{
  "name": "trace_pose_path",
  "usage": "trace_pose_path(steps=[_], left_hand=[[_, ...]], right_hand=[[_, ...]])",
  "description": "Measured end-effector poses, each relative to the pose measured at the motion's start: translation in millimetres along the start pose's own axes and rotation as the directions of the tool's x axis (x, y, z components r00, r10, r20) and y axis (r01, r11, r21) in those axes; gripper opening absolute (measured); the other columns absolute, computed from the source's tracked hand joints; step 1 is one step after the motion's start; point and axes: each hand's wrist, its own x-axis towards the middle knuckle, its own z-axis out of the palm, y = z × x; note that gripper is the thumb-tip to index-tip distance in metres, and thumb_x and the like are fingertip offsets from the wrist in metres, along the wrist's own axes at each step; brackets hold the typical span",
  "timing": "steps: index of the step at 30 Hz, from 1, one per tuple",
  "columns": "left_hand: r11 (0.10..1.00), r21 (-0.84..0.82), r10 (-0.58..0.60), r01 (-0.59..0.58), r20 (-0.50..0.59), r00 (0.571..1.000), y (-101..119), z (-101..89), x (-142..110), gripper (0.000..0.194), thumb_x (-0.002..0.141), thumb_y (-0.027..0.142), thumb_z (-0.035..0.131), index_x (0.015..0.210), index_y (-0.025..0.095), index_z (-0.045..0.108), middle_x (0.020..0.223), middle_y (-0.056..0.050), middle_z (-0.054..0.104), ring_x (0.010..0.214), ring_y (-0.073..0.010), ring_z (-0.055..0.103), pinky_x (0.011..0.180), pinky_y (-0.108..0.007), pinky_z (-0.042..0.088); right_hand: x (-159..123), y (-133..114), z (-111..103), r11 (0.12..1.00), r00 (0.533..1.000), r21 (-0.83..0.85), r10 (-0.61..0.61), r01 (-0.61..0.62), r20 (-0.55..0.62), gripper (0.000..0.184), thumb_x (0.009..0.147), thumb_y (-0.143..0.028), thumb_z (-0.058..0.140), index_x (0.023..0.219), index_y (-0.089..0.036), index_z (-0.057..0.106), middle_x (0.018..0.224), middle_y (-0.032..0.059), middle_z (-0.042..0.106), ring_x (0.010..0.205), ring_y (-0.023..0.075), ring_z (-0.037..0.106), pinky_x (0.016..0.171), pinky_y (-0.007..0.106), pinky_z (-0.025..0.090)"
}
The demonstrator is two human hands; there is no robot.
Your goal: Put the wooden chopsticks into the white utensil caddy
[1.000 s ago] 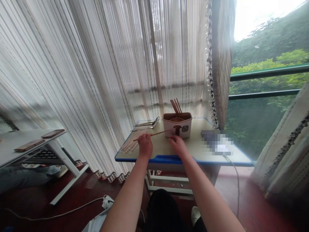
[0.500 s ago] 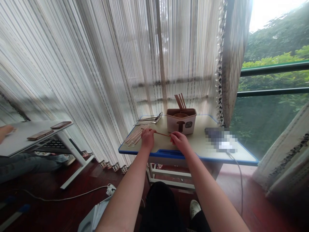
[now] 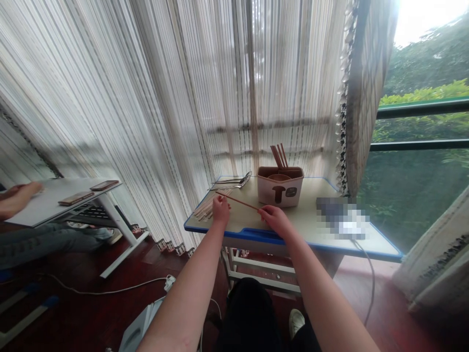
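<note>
A brown chopstick (image 3: 240, 201) slants over the desk, its right end pinched in my right hand (image 3: 274, 218). Its far end lies just above my left hand (image 3: 221, 211), whose fingers are curled closed; what they hold, if anything, I cannot make out. Under and beside my left hand, several chopsticks (image 3: 203, 209) lie spread on the desk's left side. Behind my hands stands a white and brown utensil holder (image 3: 266, 191) with a mushroom shape on its front. Several brown chopsticks (image 3: 277, 155) stand upright in its back part.
Metal spoons and other cutlery (image 3: 240, 182) lie at the back left of the blue-edged desk (image 3: 311, 222). A blurred-out object (image 3: 340, 217) with a cable sits on the right. To the left, another person's hand (image 3: 22, 195) rests by a white table (image 3: 47, 205). Curtains (image 3: 176, 88) hang behind.
My left hand has come off the middle of the chopstick and dropped slightly below it. The chopstick tilts more now, held by my right hand. The view has shifted slightly left.
</note>
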Motion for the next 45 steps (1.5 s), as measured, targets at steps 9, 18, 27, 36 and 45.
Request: trace_pose_path(steps=[9, 18, 27, 36, 45], left_hand=[[0.896, -0.379, -0.159, 0.232, 0.214, 0.964, -4, -6.8, 2, 0.028, 0.069, 0.041, 0.059, 0.075, 0.014, 0.058, 0.067, -0.002, 0.06, 0.051, -0.0081, 0.053, 0.046, -0.02, 0.039], [0.809, -0.49, -0.216, 0.325, 0.266, 0.939, -2, -15.8, 4, 0.028, 0.065, 0.036, 0.058, 0.081, 0.014, 0.059, 0.07, -0.002, 0.062, 0.056, -0.009, 0.056, 0.053, -0.022, 0.042], [0.838, -0.441, -0.2, 0.32, 0.298, 0.933, 3, -11.7, 0, 0.027, 0.064, 0.035, 0.061, 0.081, 0.014, 0.062, 0.067, -0.003, 0.062, 0.057, -0.0102, 0.056, 0.051, -0.021, 0.04], [0.867, -0.433, -0.163, 0.246, 0.22, 0.962, 44, 3.3, 1, 0.033, 0.068, 0.042, 0.062, 0.09, 0.016, 0.063, 0.083, -0.004, 0.064, 0.063, -0.0081, 0.057, 0.053, -0.018, 0.039], [0.785, -0.586, 0.385, -0.203, 0.204, 0.9, 188, 76.3, 33, 0.029, 0.072, 0.041, 0.064, 0.089, 0.018, 0.065, 0.081, -0.003, 0.065, 0.061, -0.0071, 0.055, 0.054, -0.019, 0.043]], right_hand=[[-4, -7, -1, 0.999, 0.998, -0.013, 0.045, -0.044, 0.04, 0.04, 0.075, -0.049, 0.051, 0.084, -0.014, 0.067, 0.064, 0.0021, 0.06, 0.052, 0.0107, 0.047, 0.049, 0.022, 0.035], [-5, -9, -1, 0.991, 0.99, -0.136, 0.011, 0.007, 0.137, 0.04, 0.075, -0.049, 0.051, 0.084, -0.016, 0.071, 0.063, 0.0009, 0.061, 0.056, 0.0115, 0.048, 0.051, 0.023, 0.034], [-2, -9, 3, 0.97, 0.995, -0.233, -0.055, 0.073, 0.081, 0.036, 0.076, -0.046, 0.051, 0.078, -0.016, 0.071, 0.062, 0.0019, 0.063, 0.058, 0.0137, 0.052, 0.053, 0.024, 0.035], [-4, -16, 7, 0.822, 0.926, -0.54, -0.328, 0.184, -0.184, 0.033, 0.086, -0.038, 0.042, 0.085, -0.02, 0.07, 0.083, 0.0083, 0.066, 0.081, 0.0194, 0.056, 0.072, 0.028, 0.04], [63, -86, -118, 0.92, 0.981, -0.358, -0.187, 0.157, -0.05, 0.031, 0.072, -0.047, 0.06, 0.077, -0.019, 0.072, 0.059, 0.0013, 0.063, 0.051, 0.012, 0.053, 0.047, 0.023, 0.035]])
